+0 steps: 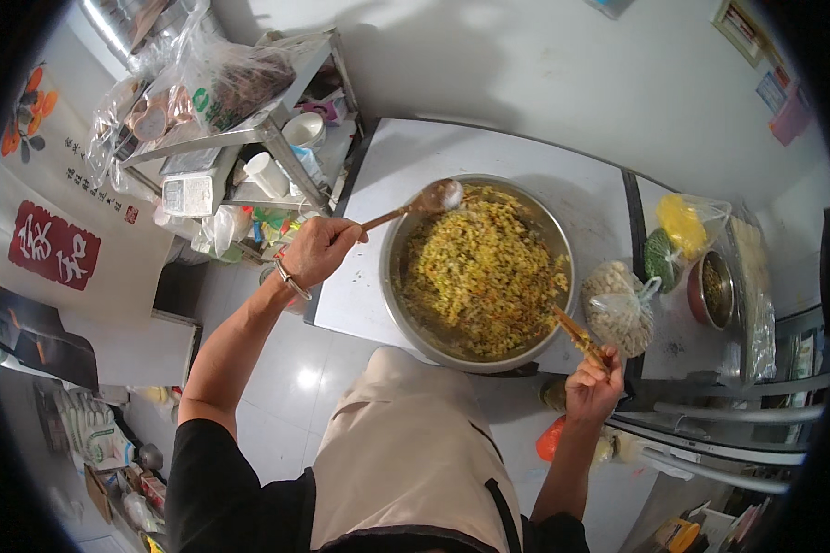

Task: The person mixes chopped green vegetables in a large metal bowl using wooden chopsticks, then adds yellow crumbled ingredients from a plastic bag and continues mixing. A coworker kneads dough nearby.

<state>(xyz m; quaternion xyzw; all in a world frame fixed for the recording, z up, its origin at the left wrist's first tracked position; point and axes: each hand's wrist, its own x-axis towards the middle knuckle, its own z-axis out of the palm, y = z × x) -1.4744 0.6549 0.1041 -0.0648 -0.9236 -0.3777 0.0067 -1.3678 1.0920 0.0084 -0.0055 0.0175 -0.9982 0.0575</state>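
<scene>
A large stainless steel bowl stands on the white-topped table before me. It is filled with a finely chopped yellow-green mixture with orange bits. My left hand grips the handle of a wooden spoon, whose bowl holds white powder or grains above the upper left rim. Wooden chopsticks are held in my right hand at the lower right rim, with bits of the mixture stuck to them. Their tips reach just over the bowl's edge.
Right of the bowl lies a knotted plastic bag of pale lumps. Farther right are bags of yellow and green food and a small metal bowl. A metal shelf with a kitchen scale stands at the left.
</scene>
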